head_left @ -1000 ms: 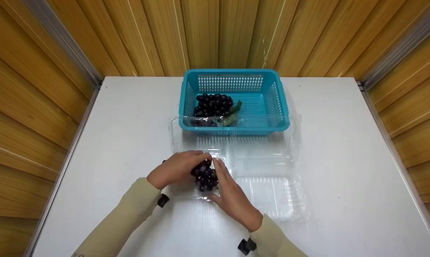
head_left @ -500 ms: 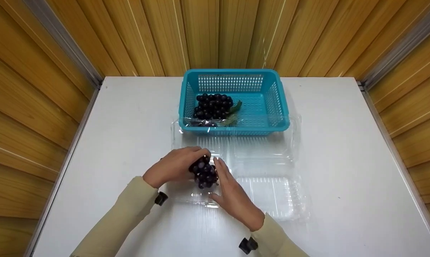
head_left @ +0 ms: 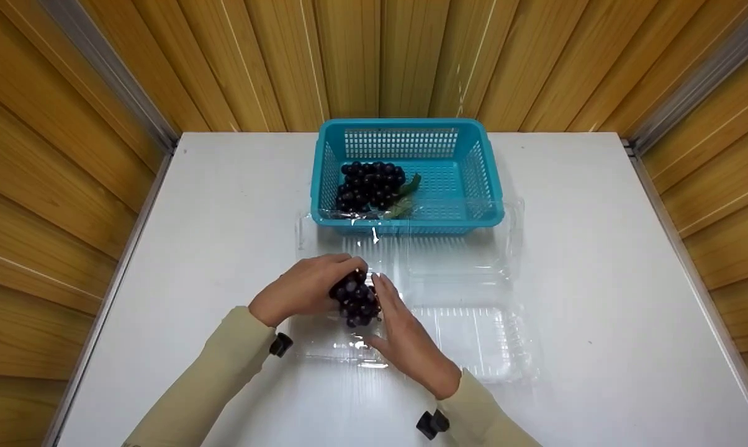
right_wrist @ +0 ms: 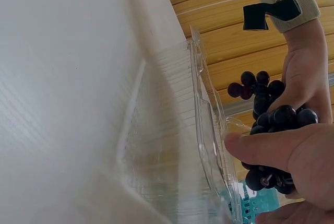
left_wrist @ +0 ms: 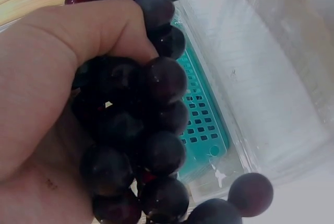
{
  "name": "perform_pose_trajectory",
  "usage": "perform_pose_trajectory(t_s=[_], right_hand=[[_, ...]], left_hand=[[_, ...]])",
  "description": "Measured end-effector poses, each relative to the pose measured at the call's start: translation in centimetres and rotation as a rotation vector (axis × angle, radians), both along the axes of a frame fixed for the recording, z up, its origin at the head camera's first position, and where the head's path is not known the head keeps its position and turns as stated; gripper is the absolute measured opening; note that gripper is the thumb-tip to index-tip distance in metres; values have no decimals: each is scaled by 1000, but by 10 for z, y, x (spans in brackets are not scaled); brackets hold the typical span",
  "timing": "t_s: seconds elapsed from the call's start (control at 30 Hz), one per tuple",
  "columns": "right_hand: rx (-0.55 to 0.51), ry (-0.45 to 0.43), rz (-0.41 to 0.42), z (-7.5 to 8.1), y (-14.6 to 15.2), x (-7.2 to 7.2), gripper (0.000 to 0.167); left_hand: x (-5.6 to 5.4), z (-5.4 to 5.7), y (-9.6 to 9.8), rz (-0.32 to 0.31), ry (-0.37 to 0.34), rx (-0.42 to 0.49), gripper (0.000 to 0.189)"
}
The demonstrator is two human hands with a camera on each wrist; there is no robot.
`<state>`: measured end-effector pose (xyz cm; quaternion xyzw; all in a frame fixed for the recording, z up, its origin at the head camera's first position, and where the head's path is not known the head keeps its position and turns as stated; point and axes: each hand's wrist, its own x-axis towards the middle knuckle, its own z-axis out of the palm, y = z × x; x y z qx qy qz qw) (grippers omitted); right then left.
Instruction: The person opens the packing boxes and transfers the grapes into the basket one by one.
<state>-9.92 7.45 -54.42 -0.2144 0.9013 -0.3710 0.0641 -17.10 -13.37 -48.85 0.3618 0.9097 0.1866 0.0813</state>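
Observation:
My left hand (head_left: pixel 302 288) grips a bunch of dark grapes (head_left: pixel 356 304) above the left clear plastic clamshell box (head_left: pixel 321 347). In the left wrist view the thumb bends over the grapes (left_wrist: pixel 164 153), and several hang below it. My right hand (head_left: pixel 411 347) is on the other side of the bunch, its fingers straight and close together. In the right wrist view its thumb stretches across the front of the grapes (right_wrist: pixel 284 117); contact is hard to tell. The left hand's fingertips are hidden behind the bunch.
A second clear clamshell box (head_left: pixel 473 341) stands open to the right. Both raised lids overlap the front of a blue-green basket (head_left: pixel 408 124), which holds more dark grapes (head_left: pixel 370 186) with a green stem. Wood-patterned walls (head_left: pixel 405 62) edge the white table (head_left: pixel 597 261).
My left hand and the grapes have shifted slightly left and away from me. The left box's front edge has come a little nearer to me. The right hand has barely moved.

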Motion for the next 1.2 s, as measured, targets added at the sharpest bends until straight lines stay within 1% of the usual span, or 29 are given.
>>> perform_pose_trajectory(t_s=[0.13, 0.43, 0.6, 0.73, 0.9, 1.07, 1.2], right_hand=[[19, -1, 2, 0, 1, -3, 101], [24, -6, -4, 2, 2, -6, 102], [-18, 8, -13, 4, 2, -5, 103], [-62, 11, -33, 7, 2, -4, 103], [-99, 26, -62, 10, 3, -2, 99], [-123, 43, -83, 14, 5, -1, 97], [-140, 62, -107, 16, 7, -1, 93]], left_hand=[[0, 0, 1, -3, 0, 4, 64], [-2, 3, 2, 2, -25, 1, 67], [-4, 6, 3, 1, -23, 0, 63], [-4, 9, 3, -5, -8, 11, 59], [-5, 12, 3, -11, 18, 46, 55], [-7, 17, 4, 18, 45, 59, 57], [-8, 20, 5, 39, 66, 48, 60]])
